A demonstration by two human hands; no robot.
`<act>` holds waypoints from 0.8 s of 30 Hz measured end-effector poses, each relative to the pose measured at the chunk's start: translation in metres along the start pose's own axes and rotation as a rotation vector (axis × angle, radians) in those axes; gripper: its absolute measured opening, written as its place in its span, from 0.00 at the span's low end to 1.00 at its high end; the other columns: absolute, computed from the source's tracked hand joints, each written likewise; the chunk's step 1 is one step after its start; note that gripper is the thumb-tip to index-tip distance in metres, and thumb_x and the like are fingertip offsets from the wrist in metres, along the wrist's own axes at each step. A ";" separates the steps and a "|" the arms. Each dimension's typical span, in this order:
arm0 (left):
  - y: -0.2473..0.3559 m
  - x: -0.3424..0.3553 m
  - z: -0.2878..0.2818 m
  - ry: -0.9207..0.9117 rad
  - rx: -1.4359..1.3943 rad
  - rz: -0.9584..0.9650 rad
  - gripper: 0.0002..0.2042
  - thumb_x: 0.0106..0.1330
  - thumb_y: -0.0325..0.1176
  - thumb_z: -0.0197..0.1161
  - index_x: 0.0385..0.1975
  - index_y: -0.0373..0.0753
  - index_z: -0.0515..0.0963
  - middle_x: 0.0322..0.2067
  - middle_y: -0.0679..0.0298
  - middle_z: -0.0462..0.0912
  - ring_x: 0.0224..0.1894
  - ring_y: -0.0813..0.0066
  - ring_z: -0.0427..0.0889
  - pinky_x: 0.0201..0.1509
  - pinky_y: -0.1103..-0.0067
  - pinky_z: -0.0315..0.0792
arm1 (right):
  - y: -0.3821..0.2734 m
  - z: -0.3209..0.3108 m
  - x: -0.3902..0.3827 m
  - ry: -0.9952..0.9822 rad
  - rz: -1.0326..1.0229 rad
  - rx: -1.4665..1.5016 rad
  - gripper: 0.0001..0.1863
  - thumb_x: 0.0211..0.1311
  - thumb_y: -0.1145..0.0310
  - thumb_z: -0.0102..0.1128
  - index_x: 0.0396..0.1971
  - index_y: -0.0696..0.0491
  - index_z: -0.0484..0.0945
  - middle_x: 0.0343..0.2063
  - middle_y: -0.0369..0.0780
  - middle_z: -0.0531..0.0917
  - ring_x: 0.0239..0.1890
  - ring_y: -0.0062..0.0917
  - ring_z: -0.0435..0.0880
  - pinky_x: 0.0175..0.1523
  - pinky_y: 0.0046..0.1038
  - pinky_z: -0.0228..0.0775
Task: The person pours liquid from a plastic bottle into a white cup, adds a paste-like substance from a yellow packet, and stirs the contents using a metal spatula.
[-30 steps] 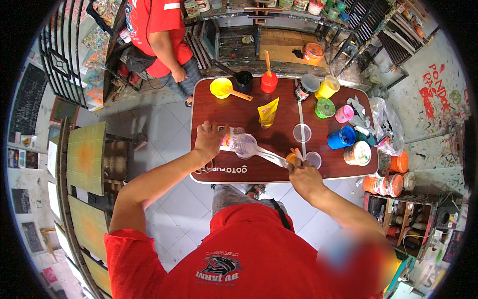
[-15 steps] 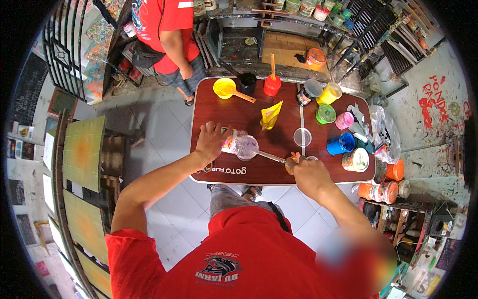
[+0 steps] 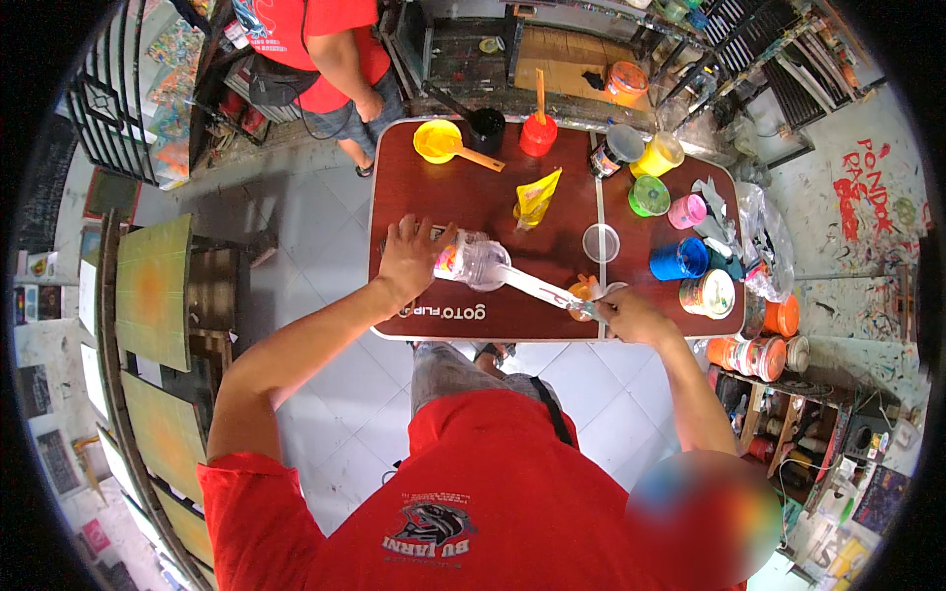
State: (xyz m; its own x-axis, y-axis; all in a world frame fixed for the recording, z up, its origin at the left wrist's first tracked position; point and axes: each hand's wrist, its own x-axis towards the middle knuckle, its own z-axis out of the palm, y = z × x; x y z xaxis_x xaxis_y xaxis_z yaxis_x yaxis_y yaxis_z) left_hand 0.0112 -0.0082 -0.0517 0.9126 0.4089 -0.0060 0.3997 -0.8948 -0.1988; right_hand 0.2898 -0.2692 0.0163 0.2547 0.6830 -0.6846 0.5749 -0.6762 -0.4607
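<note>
My left hand is wrapped round a clear plastic jar with a pink and white label, tipped on its side with its mouth toward the right. The jar's inside looks smeared whitish. In my right hand is the handle end of a long flat white spatula, whose far end reaches into the jar's mouth. An orange object lies behind the spatula near my right fingers, partly hidden. A clear round lid rests on the table beyond.
On the red-brown table stand a yellow bowl with a wooden stick, a red pot, a yellow pouch, a blue tub and several other paint containers. Another person stands beyond the far left corner.
The spatula has turned to show its broad white face. My right hand has drawn back rightward, exposing more of the spatula and the orange object. The whole view has shifted slightly.
</note>
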 end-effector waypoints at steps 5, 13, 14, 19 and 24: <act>-0.001 -0.001 0.000 0.007 -0.040 0.003 0.32 0.55 0.32 0.63 0.64 0.54 0.70 0.50 0.59 0.75 0.56 0.55 0.71 0.53 0.62 0.69 | 0.007 0.001 -0.017 -0.048 0.142 0.091 0.17 0.69 0.61 0.50 0.35 0.60 0.82 0.20 0.45 0.83 0.21 0.29 0.84 0.29 0.34 0.75; -0.002 -0.005 -0.003 0.008 -0.077 -0.013 0.38 0.47 0.34 0.72 0.65 0.54 0.68 0.50 0.60 0.76 0.53 0.58 0.73 0.52 0.63 0.69 | 0.006 -0.007 -0.047 -0.078 0.233 0.255 0.19 0.73 0.57 0.49 0.40 0.60 0.79 0.19 0.41 0.80 0.18 0.21 0.79 0.22 0.26 0.69; -0.002 -0.006 -0.001 0.007 -0.074 -0.015 0.39 0.47 0.35 0.72 0.65 0.54 0.68 0.50 0.61 0.76 0.53 0.58 0.73 0.52 0.64 0.69 | 0.005 -0.008 -0.050 -0.074 0.240 0.249 0.19 0.73 0.57 0.50 0.40 0.60 0.79 0.19 0.41 0.80 0.18 0.21 0.79 0.23 0.27 0.70; -0.006 -0.008 0.004 0.027 -0.116 -0.021 0.39 0.45 0.35 0.74 0.64 0.53 0.70 0.51 0.61 0.76 0.53 0.58 0.72 0.51 0.64 0.69 | 0.005 0.012 -0.061 0.073 0.039 0.202 0.18 0.74 0.58 0.52 0.41 0.57 0.82 0.17 0.39 0.79 0.15 0.20 0.75 0.22 0.27 0.67; -0.005 -0.009 0.001 0.003 -0.165 -0.040 0.39 0.45 0.34 0.74 0.64 0.53 0.70 0.50 0.60 0.75 0.54 0.58 0.72 0.51 0.64 0.70 | -0.003 0.051 -0.058 0.484 -0.275 -0.362 0.16 0.69 0.63 0.57 0.53 0.49 0.81 0.20 0.42 0.83 0.22 0.33 0.84 0.31 0.34 0.76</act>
State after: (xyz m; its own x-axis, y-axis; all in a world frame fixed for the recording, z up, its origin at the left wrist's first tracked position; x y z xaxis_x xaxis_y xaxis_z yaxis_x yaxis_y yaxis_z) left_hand 0.0005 -0.0072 -0.0518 0.8957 0.4447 0.0016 0.4445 -0.8951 -0.0356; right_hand 0.2339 -0.3208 0.0282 0.3330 0.9217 -0.1989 0.8725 -0.3812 -0.3056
